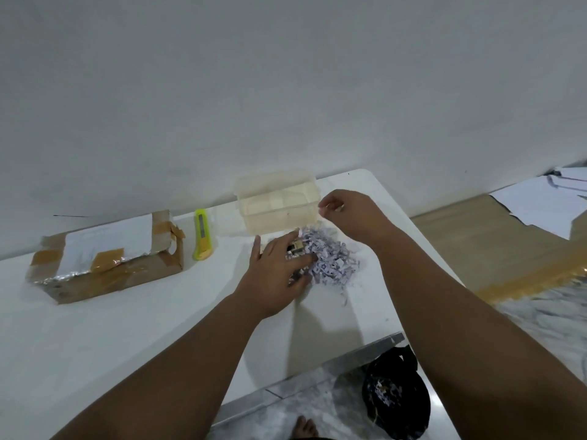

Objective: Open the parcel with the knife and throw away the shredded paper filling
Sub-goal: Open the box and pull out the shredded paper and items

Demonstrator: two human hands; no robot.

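Shreds (pixel 330 258) beside tub (pixel 276 208): left hand (pixel 276 274) spread flat on them, right hand (pixel 352 214) pinching strands; gather in bigger clumps.

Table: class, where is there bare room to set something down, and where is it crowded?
Bare: the near-left table, in front of the parcel and beside the left forearm; also the strip between both forearms. Crowded: the far side, where knife, plastic box, shredded paper and both hands, left and right, cluster.
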